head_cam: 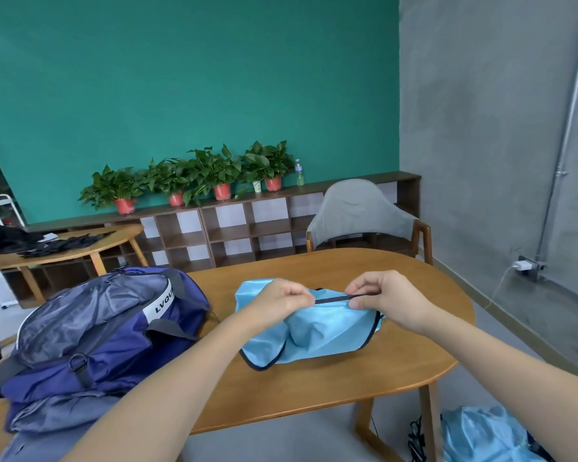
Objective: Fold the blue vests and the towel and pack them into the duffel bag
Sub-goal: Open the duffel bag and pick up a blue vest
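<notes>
A light blue vest with dark edging lies bunched at the middle of the wooden table. My left hand pinches its dark trimmed edge from the left. My right hand pinches the same edge from the right, and the trim is stretched taut between them, a little above the table. The navy and grey duffel bag stands open at the table's left, its grey lining showing. More light blue fabric is heaped low at the right, beside the table. No towel can be made out.
A chair draped in grey cloth stands behind the table. A low shelf with several potted plants and a bottle lines the green wall. A second table with dark items is at the left. A grey wall bounds the right.
</notes>
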Action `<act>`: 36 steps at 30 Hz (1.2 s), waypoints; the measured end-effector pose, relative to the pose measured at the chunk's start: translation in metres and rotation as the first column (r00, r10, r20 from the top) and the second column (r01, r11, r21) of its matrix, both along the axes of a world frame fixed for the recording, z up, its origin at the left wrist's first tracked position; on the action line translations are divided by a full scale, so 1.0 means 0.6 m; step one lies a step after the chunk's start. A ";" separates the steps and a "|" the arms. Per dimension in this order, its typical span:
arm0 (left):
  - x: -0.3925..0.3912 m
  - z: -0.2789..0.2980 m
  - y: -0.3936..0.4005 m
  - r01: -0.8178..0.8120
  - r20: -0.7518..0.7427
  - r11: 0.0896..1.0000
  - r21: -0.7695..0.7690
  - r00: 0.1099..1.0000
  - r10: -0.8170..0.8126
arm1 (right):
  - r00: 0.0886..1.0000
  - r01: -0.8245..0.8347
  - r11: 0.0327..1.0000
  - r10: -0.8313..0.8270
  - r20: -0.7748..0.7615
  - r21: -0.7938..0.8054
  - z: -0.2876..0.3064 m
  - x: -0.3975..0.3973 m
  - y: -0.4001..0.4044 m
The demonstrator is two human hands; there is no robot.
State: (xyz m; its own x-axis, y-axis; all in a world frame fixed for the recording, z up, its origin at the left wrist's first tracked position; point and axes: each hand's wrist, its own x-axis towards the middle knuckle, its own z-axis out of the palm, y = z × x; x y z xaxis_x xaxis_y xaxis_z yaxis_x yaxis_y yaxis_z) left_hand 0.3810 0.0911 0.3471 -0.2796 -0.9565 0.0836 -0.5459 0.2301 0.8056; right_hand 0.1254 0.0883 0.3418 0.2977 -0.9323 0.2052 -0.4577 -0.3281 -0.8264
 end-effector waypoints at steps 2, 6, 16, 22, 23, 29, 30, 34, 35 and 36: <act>0.012 0.004 0.001 -0.031 0.046 0.999 -0.026 0.998 0.033 | 0.999 0.028 0.999 -0.028 -0.014 -0.027 0.006 -0.006 -0.007; 0.035 0.030 -0.001 -0.125 0.125 0.981 -0.146 0.982 0.144 | 0.993 0.079 0.993 -0.086 -0.085 -0.083 0.016 -0.008 -0.026; 0.087 0.025 -0.030 -0.231 0.266 0.891 -0.390 0.899 0.349 | 0.984 0.179 0.975 -0.180 0.009 -0.132 0.047 -0.009 -0.032; 0.089 0.047 -0.034 -0.162 0.443 0.965 -0.206 0.864 0.240 | 0.981 -0.152 0.988 0.148 0.126 0.027 0.061 0.067 0.012; 0.079 0.058 -0.022 -0.066 0.417 0.996 -0.065 0.905 0.087 | 0.975 -0.173 0.985 0.168 0.145 0.019 0.062 0.083 0.013; 0.043 0.103 0.027 0.113 0.022 0.992 0.064 0.993 -0.115 | 0.958 -0.145 0.985 0.163 0.235 -0.089 0.067 0.138 0.002; 0.046 0.107 0.029 0.052 0.037 0.999 0.010 0.998 -0.052 | 0.949 -0.133 0.988 0.151 0.275 -0.083 0.065 0.139 0.000; 0.080 0.114 0.031 -0.080 -0.088 0.995 -0.064 0.993 0.074 | 0.920 -0.231 0.972 0.203 0.336 0.045 0.043 0.137 -0.009; 0.088 0.118 0.033 -0.098 -0.140 0.993 -0.064 0.986 0.088 | 0.923 -0.253 0.965 0.220 0.314 0.067 0.035 0.139 -0.012; 0.096 0.122 0.037 -0.124 -0.188 0.990 -0.067 0.976 0.109 | 0.931 -0.260 0.963 0.229 0.284 0.075 0.027 0.140 -0.015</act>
